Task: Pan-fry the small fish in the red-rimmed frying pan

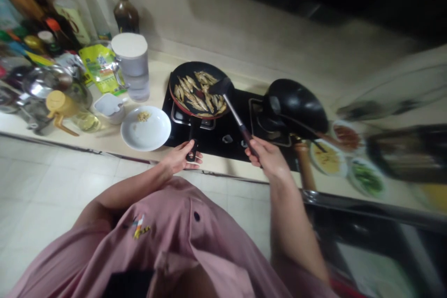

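My left hand [182,155] is closed around the black handle of a frying pan [179,72], which sits on the left burner of the stove. Several small browned fish [197,100] lie spread across the pan. My right hand [267,154] grips the dark handle of a spatula [237,116]. The black blade of that spatula is inside the pan at its right side, over or against the fish; contact cannot be made out. Just left of the pan handle stands a white plate [146,137] with a small heap of chopped yellowish bits [143,116].
A black wok [296,102] rests on the right burner. Farther right are plates of reddish pieces [345,136], yellow food [328,160] and chopped greens [366,177]. At left stand a lidded water pitcher [134,72], a white container [110,107], an oil jug [66,109] and several bottles [126,11].
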Demonstrator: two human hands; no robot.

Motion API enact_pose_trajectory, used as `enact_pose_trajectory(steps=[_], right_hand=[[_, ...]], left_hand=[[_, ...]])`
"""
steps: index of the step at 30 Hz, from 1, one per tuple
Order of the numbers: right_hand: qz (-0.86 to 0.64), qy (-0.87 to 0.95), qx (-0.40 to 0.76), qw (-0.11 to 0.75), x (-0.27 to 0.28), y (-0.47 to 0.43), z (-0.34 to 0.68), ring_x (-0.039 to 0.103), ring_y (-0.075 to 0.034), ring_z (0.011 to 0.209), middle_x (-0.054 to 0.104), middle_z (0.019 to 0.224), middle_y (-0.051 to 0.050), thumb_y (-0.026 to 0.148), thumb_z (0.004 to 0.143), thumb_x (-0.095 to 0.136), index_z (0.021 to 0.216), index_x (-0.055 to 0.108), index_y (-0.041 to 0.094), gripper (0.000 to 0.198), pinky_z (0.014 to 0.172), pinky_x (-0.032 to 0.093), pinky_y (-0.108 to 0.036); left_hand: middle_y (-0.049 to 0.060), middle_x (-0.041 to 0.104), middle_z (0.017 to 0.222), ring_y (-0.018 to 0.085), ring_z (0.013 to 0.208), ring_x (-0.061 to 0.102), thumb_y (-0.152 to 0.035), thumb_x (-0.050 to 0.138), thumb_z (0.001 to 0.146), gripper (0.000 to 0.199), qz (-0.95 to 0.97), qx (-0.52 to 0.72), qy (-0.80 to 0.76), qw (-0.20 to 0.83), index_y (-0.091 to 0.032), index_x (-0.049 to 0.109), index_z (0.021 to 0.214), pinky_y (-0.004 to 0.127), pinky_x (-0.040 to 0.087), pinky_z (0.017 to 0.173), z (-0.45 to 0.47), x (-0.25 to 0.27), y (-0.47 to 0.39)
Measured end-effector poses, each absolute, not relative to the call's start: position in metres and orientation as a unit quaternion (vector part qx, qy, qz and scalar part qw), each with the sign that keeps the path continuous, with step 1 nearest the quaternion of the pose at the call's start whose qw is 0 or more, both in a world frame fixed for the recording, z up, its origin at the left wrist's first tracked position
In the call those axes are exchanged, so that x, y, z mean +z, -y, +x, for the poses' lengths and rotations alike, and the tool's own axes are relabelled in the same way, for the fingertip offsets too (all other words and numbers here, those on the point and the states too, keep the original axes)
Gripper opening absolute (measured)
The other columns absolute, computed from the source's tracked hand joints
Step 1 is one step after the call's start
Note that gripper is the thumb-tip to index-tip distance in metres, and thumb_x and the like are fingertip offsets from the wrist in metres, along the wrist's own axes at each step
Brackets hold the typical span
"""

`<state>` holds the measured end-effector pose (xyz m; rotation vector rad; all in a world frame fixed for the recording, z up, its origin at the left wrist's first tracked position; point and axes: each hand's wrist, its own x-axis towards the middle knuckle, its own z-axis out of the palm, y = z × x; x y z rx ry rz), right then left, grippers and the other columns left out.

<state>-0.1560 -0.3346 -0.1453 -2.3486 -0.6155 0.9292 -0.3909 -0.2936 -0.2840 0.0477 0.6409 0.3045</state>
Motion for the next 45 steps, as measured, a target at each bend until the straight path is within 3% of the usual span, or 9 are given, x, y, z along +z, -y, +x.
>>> enact_pose_trajectory(steps=[9,20,32,45], right_hand=[[-0.864,0.198,0.382,0.261,-0.135,0.345,-0.164,0.036,-0.005,0.043,0.057,0.058,0.004,0.052,0.06,0.084,0.11,0.064,0.013,0.066,0.037,0.021,-0.017],[-0.868,0.196,0.354,0.287,-0.131,0.364,-0.161,0.036,-0.005,0.043,0.055,0.057,0.005,0.057,0.061,0.084,0.118,0.064,0.012,0.076,0.036,0.022,-0.017],[-0.856,0.202,0.361,0.309,-0.146,0.353,-0.147,0.035,-0.005,0.041,0.055,0.056,0.004,0.056,0.061,0.085,0.108,0.063,0.014,0.067,0.036,0.02,-0.017],[-0.839,0.174,0.417,0.304,-0.145,0.36,-0.14,0.031,-0.002,0.04,0.055,0.058,0.004,0.053,0.063,0.085,0.091,0.059,0.018,0.052,0.035,0.016,-0.015]], left_hand=[[0.006,0.068,0.076,0.017,0.064,0.067,-0.042,0.051,0.101,0.026,0.029,0.148,-0.322,0.934,-0.017,0.055,0.101,0.032,0.058,0.062,-0.394,-0.286,0.294],[0.006,0.068,0.078,0.018,0.066,0.068,-0.053,0.064,0.092,0.038,0.027,0.156,-0.323,0.933,-0.017,0.056,0.101,0.035,0.058,0.065,-0.393,-0.288,0.297],[0.006,0.068,0.077,0.017,0.063,0.067,-0.052,0.055,0.097,0.037,0.027,0.157,-0.327,0.932,-0.015,0.058,0.101,0.033,0.056,0.063,-0.389,-0.288,0.295],[0.008,0.069,0.078,0.018,0.064,0.067,-0.058,0.062,0.092,0.042,0.029,0.166,-0.33,0.929,-0.016,0.059,0.099,0.034,0.057,0.065,-0.389,-0.291,0.296]])
